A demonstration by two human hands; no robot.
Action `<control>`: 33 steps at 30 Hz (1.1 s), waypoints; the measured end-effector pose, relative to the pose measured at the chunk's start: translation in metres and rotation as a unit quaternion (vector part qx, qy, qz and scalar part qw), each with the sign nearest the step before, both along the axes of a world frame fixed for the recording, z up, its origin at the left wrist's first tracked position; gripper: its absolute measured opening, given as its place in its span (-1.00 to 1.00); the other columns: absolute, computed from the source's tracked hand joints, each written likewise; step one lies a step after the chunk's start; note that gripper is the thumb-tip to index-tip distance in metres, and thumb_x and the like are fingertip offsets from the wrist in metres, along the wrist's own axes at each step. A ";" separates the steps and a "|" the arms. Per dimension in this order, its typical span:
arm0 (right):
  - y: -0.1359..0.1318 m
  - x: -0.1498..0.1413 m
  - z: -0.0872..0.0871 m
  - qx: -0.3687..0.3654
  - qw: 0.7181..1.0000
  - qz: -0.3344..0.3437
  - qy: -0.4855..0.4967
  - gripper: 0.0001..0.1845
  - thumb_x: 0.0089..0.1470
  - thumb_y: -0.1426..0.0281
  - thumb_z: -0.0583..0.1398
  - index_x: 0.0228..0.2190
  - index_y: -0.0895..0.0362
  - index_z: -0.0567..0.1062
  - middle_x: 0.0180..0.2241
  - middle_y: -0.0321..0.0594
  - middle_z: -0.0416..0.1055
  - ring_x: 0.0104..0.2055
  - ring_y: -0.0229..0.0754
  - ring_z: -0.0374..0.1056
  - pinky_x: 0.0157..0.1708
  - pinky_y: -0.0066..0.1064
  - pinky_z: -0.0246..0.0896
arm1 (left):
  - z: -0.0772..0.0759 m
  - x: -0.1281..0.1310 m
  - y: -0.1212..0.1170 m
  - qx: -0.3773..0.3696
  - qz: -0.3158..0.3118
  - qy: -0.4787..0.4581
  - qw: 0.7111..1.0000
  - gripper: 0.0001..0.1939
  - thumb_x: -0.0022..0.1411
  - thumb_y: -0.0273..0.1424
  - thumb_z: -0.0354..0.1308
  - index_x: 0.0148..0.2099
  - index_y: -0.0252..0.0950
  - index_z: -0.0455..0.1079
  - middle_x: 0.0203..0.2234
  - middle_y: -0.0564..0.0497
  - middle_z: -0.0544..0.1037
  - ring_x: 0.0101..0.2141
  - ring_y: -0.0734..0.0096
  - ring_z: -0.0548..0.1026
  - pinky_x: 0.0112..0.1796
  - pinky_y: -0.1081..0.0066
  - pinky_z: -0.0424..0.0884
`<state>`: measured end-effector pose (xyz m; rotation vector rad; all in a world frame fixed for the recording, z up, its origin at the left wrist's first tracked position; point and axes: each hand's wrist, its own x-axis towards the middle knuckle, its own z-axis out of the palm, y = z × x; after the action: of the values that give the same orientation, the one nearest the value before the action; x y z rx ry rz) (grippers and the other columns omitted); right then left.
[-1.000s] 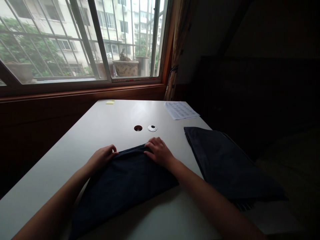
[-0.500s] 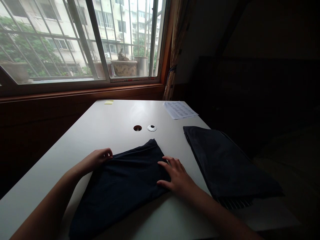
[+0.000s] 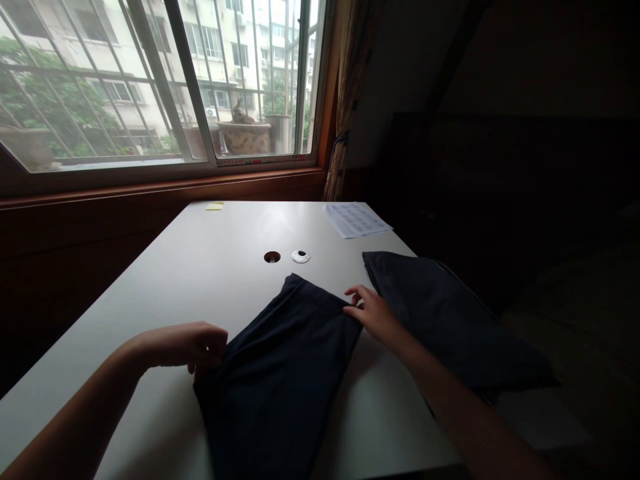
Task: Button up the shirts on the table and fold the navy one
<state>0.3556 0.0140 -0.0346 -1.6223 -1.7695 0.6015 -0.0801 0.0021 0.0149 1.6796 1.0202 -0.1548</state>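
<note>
A folded dark navy garment [image 3: 280, 373] lies on the white table [image 3: 220, 267], running from near the table's middle toward me. My left hand [image 3: 193, 347] grips its left edge with curled fingers. My right hand [image 3: 373, 313] pinches the garment's far right corner. Just beyond my right hand, a second folded dark garment [image 3: 445, 320] rests on the table's right side.
A cable hole [image 3: 272, 257] and its white cap [image 3: 301, 256] sit beyond the garment. A printed sheet [image 3: 356, 219] lies at the far right corner, a yellow sticky note [image 3: 214, 207] at the far edge. A barred window [image 3: 150, 80] and curtain [image 3: 345, 120] stand behind.
The garment has swung round from lying crosswise to pointing toward me. My right hand moved to its far right corner, and my left hand slid nearer along the left edge.
</note>
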 end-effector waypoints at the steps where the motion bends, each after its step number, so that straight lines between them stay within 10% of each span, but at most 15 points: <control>1: 0.012 0.004 0.001 0.010 1.000 -0.008 0.015 -0.77 -0.08 0.45 0.28 -0.28 0.11 0.51 -0.33 -0.23 0.46 -0.37 -0.17 0.41 -0.30 -0.35 0.30 | 0.005 0.004 -0.002 -0.027 -0.015 -0.011 0.999 -0.79 0.21 -0.18 0.17 -0.26 -0.22 0.43 -0.44 0.00 0.58 -0.44 0.30 0.55 -0.43 0.40 0.44; 6: 0.062 0.002 -0.001 0.038 0.999 -0.016 0.022 -0.82 -0.02 0.52 0.21 -0.34 0.11 0.57 -0.23 -0.16 0.54 -0.18 -0.11 0.44 -0.09 -0.27 0.30 | 0.003 0.023 0.036 0.130 0.009 -0.070 0.989 -0.73 0.32 -0.24 0.04 -0.11 -0.24 0.49 -0.25 -0.09 0.61 -0.34 0.26 0.59 -0.32 0.33 0.50; 11: 0.093 -0.023 -0.018 0.030 0.999 0.027 0.034 -0.77 0.00 0.56 0.17 -0.34 0.10 0.59 -0.25 -0.24 0.56 -0.18 -0.16 0.46 -0.06 -0.32 0.30 | -0.031 0.056 0.112 0.418 0.105 -0.132 0.892 -0.68 0.31 -0.20 0.06 -0.07 -0.27 0.51 -0.11 -0.18 0.56 -0.18 0.21 0.57 -0.15 0.25 0.50; 18: 0.114 -0.040 -0.033 0.040 0.995 0.074 0.050 -0.78 0.06 0.51 0.16 -0.31 0.08 0.59 -0.22 -0.25 0.56 -0.12 -0.17 0.45 -0.01 -0.31 0.28 | -0.053 0.074 0.165 0.426 0.046 -0.159 0.890 -0.71 0.27 -0.24 0.11 -0.12 -0.29 0.56 -0.20 -0.15 0.60 -0.24 0.27 0.57 -0.15 0.29 0.47; 33: 0.124 -0.033 -0.039 0.041 0.993 0.088 0.068 -0.81 0.10 0.41 0.20 -0.24 0.09 0.58 -0.22 -0.23 0.57 -0.15 -0.16 0.47 -0.08 -0.32 0.31 | -0.050 0.072 0.174 0.441 -0.006 -0.141 0.886 -0.77 0.23 -0.35 0.09 -0.24 -0.31 0.56 -0.34 -0.07 0.56 -0.41 0.42 0.47 -0.32 0.43 0.37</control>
<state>0.3226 0.1376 -0.0734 -1.3473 -1.8232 0.6935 -0.0078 0.1761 -0.0349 2.4268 0.9023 0.6263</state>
